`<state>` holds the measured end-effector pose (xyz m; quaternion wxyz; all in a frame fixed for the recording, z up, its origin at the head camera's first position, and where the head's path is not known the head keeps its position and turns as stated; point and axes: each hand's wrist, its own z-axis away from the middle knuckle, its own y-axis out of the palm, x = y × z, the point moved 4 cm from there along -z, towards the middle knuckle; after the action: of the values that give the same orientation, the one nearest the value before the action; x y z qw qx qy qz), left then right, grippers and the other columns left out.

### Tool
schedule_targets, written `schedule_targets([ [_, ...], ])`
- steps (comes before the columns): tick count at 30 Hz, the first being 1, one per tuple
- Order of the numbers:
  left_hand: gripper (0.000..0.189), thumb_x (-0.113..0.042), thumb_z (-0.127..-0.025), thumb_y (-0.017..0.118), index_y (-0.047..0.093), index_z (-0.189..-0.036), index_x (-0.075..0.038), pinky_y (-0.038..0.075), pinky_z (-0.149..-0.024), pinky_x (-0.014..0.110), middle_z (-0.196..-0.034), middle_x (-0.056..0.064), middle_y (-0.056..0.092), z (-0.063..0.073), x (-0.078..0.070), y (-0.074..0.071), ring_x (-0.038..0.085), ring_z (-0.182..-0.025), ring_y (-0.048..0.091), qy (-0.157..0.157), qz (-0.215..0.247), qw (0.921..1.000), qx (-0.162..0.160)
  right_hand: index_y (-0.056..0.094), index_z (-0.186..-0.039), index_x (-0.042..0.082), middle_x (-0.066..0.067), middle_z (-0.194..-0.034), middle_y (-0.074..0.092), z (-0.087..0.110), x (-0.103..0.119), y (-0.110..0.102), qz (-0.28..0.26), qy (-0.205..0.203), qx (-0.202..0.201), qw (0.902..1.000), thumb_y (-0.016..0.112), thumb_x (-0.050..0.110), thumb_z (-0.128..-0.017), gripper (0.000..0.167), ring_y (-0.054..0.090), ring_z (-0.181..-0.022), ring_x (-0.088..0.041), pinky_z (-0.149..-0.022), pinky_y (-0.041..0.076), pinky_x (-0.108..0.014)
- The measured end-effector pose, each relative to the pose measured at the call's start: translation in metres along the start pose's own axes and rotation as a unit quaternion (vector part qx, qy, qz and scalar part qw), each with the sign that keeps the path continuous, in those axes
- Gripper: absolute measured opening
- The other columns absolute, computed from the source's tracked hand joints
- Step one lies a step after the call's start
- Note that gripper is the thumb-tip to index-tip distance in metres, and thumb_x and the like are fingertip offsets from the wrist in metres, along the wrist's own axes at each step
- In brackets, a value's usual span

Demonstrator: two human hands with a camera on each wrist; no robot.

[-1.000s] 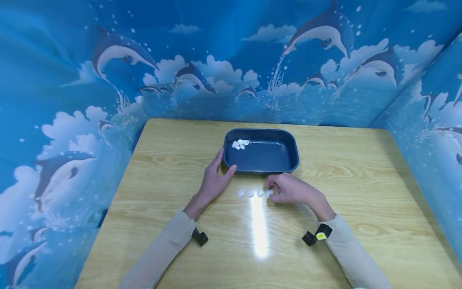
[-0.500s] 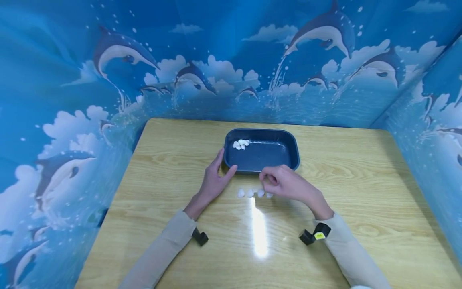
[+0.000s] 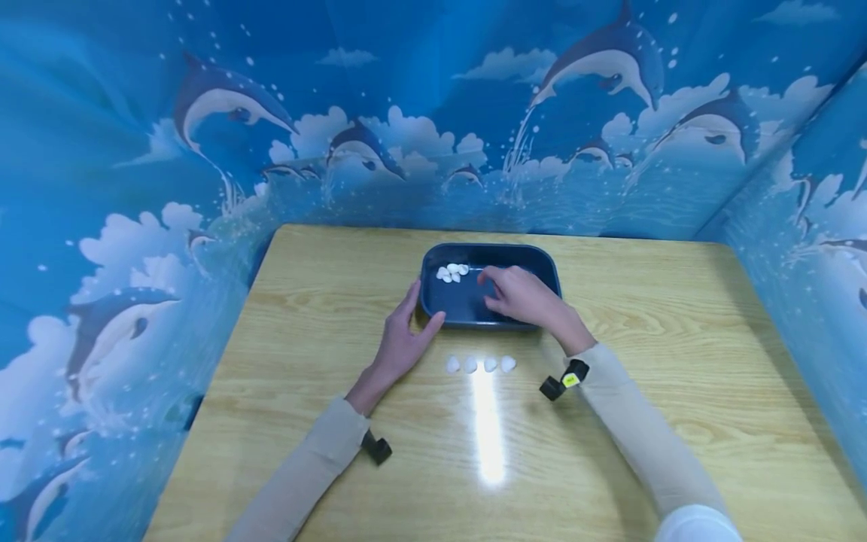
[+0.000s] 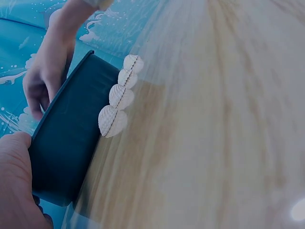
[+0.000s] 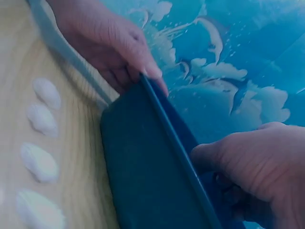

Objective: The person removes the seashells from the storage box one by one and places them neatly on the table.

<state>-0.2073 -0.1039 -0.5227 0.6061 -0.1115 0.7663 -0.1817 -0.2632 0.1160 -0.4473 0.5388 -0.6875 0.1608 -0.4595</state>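
My left hand (image 3: 401, 339) holds the near left corner of a dark blue plastic basin (image 3: 549, 263), thumb against the near side and fingers along the left side. In the right wrist view its thumb (image 5: 151, 70) lies at the rim. My right hand (image 3: 524, 297) hovers over the inside of the basin, thumb and index finger apart, with nothing visible between them. Several small white seashells (image 3: 452, 272) lie clustered in the basin's far left part. In front of the basin, a row of ridged white seashells (image 4: 121, 97) lies on the table.
The basin stands on a light wood-grain table (image 3: 325, 278). A blue dolphin-print backdrop (image 3: 420, 113) rises behind the table and on both sides. A bright light reflection (image 3: 488, 429) shows on the tabletop before the shell row.
My right hand has lifted away from the right end of the shell row and moved forward over the basin, its fingers parting. The left hand has stayed at the basin's corner.
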Motion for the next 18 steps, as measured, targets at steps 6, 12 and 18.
schedule_targets([
  [6,0.078,-0.034,-0.105,0.066,0.024,-0.165,-0.009,0.028,-0.127,0.043,-0.171,0.017,0.026,0.000,0.001,0.000,0.021,-0.157,0.025,0.002,-0.005,1.0000,0.000,0.060,-0.140,0.001,-0.001,-0.061,0.054,-0.028,-0.012,0.006,0.028,0.035,0.044,0.9980,0.065,0.018,-0.104,0.040,0.050,-0.051,-0.015,-0.046,0.036,-0.030],
  [12,0.079,-0.035,-0.104,0.066,0.024,-0.165,-0.008,0.028,-0.127,0.043,-0.171,0.018,0.026,0.000,0.002,0.000,0.021,-0.157,0.025,0.004,-0.010,0.9999,0.001,0.050,-0.153,0.005,-0.003,-0.067,0.056,-0.047,-0.021,0.016,0.042,0.059,0.082,0.9940,0.062,0.021,-0.106,0.051,0.050,-0.056,-0.017,-0.050,0.036,-0.031],
  [18,0.079,-0.032,-0.104,0.067,0.024,-0.165,-0.005,0.028,-0.127,0.043,-0.170,0.019,0.026,-0.001,0.001,0.000,0.022,-0.157,0.025,0.001,-0.010,0.9999,0.001,0.048,-0.155,0.010,-0.006,-0.072,0.058,-0.056,-0.029,0.026,0.038,0.070,0.102,0.9916,0.057,0.020,-0.107,0.050,0.049,-0.060,-0.019,-0.054,0.035,-0.033],
])
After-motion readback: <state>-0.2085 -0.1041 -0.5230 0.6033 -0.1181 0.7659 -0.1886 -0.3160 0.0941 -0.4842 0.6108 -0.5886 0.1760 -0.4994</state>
